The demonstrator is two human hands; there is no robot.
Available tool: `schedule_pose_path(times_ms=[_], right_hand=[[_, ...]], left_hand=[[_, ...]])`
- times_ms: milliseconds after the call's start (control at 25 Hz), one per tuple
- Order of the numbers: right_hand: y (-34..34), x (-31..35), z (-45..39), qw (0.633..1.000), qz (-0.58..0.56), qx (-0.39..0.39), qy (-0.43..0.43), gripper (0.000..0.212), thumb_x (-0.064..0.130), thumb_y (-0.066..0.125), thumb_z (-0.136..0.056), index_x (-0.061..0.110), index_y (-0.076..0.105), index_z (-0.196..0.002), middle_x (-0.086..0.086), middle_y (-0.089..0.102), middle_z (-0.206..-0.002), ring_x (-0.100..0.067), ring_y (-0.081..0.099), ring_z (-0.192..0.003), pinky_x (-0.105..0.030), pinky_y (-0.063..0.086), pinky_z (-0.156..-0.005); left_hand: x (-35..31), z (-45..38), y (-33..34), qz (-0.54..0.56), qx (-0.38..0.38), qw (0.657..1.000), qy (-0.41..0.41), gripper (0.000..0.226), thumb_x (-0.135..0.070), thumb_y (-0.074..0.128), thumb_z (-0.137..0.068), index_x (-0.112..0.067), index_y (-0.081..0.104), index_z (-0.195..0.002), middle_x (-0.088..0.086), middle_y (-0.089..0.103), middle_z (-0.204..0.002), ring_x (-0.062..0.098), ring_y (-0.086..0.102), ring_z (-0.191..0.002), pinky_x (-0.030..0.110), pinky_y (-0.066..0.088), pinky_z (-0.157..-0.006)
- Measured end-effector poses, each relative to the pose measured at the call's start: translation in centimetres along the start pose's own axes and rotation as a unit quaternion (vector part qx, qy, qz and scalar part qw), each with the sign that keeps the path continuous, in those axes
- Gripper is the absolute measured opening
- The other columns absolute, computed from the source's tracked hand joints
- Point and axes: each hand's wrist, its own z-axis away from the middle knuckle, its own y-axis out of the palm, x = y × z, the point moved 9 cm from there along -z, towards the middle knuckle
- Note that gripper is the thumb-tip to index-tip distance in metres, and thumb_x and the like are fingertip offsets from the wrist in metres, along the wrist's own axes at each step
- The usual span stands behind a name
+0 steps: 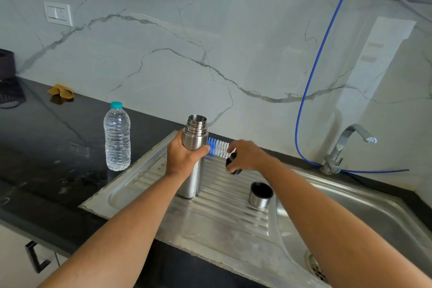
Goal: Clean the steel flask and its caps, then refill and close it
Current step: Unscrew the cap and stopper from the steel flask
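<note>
A: Flask (194, 147) — where's it at?

B: Ctr of frame, upright on the ribbed steel drainboard (224, 215), mouth open, no cap on. Left hand (184, 155) grips the upper body; fingers wrapped round it, thumb on the right side.

A: Right hand?

B: Right hand (245, 155) just right of the flask, holding a small black cap (232, 165). Fingers curled and pinching it from above; most of the cap is hidden, can't tell more.

A: Other cap?

B: Steel cup cap (260, 195), open side up, dark inside, standing on the drainboard lower right of the flask, near the basin edge. Not touching either hand.

A: Brush?

B: Blue & white bottle brush (218, 146) lying behind the hands, btwn flask and right hand, along the back of the drainboard. Handle hidden.

A: Anything else?

B: Clear plastic water bottle (117, 139), teal lid, upright on the black surface (46, 147), left of the flask, apart from it. Yellow-brown cloth (61, 92) far left by the wall. Sink basin (350, 213) lower right w/ drain (316, 266) at the bottom edge. Tap (346, 147) at right, blue hose (313, 72) running up the marble wall (163, 42). White switch plate (58, 13) upper left.
</note>
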Motion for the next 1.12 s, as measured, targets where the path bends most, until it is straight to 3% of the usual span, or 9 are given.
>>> schedule_pose_path(times_ms=[280, 640, 760, 920, 1040, 1120], right_hand=[[5.6, 0.2, -1.3, 0.993, 0.1, 0.059, 0.006, 0.055, 0.032, 0.088, -0.076, 0.015, 0.065, -0.123, -0.005, 0.064, -0.123, -0.025, 0.06, -0.112, -0.032, 0.051, -0.086], [7.2, 0.1, -1.2, 0.992, 0.111, 0.065, 0.01, 0.058, 0.028, 0.089, -0.076, 0.012, 0.063, -0.125, -0.009, 0.065, -0.125, -0.027, 0.062, -0.113, -0.035, 0.051, -0.089], [7.1, 0.1, -0.9, 0.995, 0.086, 0.054, 0.013, 0.065, 0.03, 0.089, -0.076, 0.013, 0.058, -0.131, -0.009, 0.062, -0.13, -0.027, 0.059, -0.118, -0.035, 0.049, -0.093], [5.4, 1.4, 0.4, 1.0, 0.019, -0.017, 0.004, 0.067, 0.034, 0.083, -0.082, 0.016, 0.054, -0.139, -0.007, 0.055, -0.138, -0.026, 0.054, -0.126, -0.034, 0.045, -0.097], [4.1, 2.3, 2.1, 0.998, -0.036, -0.044, -0.001, 0.064, 0.034, 0.081, -0.084, 0.016, 0.054, -0.139, -0.005, 0.057, -0.136, -0.024, 0.056, -0.124, -0.032, 0.047, -0.098], [3.5, 2.9, 3.6, 0.996, -0.073, -0.048, -0.003, 0.065, 0.034, 0.081, -0.084, 0.016, 0.054, -0.14, -0.005, 0.058, -0.136, -0.022, 0.056, -0.124, -0.032, 0.047, -0.1]], left_hand=[[0.0, 0.1, 0.0, -0.004, 0.005, 1.0, 0.003, 0.049, -0.037, 0.083, -0.059, -0.021, 0.068, -0.103, 0.005, 0.076, -0.093, 0.024, 0.072, -0.083, 0.039, 0.061, -0.073], [-0.1, 0.1, 0.0, -0.014, 0.0, 1.0, 0.002, 0.045, -0.032, 0.084, -0.061, -0.02, 0.068, -0.102, 0.004, 0.075, -0.091, 0.021, 0.072, -0.081, 0.034, 0.06, -0.07], [0.0, 0.1, 0.0, -0.016, -0.001, 1.0, -0.004, 0.044, -0.029, 0.084, -0.061, -0.02, 0.067, -0.101, 0.003, 0.074, -0.09, 0.021, 0.071, -0.08, 0.033, 0.059, -0.068], [-0.4, 0.3, -0.1, -0.025, 0.024, 0.999, -0.038, 0.047, -0.025, 0.086, -0.063, -0.02, 0.067, -0.105, 0.001, 0.075, -0.092, 0.014, 0.071, -0.08, 0.023, 0.053, -0.066], [-0.8, 0.3, -0.2, -0.061, 0.063, 0.994, -0.07, 0.042, -0.02, 0.09, -0.071, -0.024, 0.068, -0.106, -0.003, 0.075, -0.094, 0.011, 0.07, -0.084, 0.027, 0.05, -0.071], [-1.2, 0.1, -0.7, -0.118, 0.086, 0.985, -0.092, 0.04, -0.027, 0.092, -0.07, -0.026, 0.07, -0.103, -0.007, 0.075, -0.095, 0.01, 0.07, -0.089, 0.029, 0.052, -0.076]])
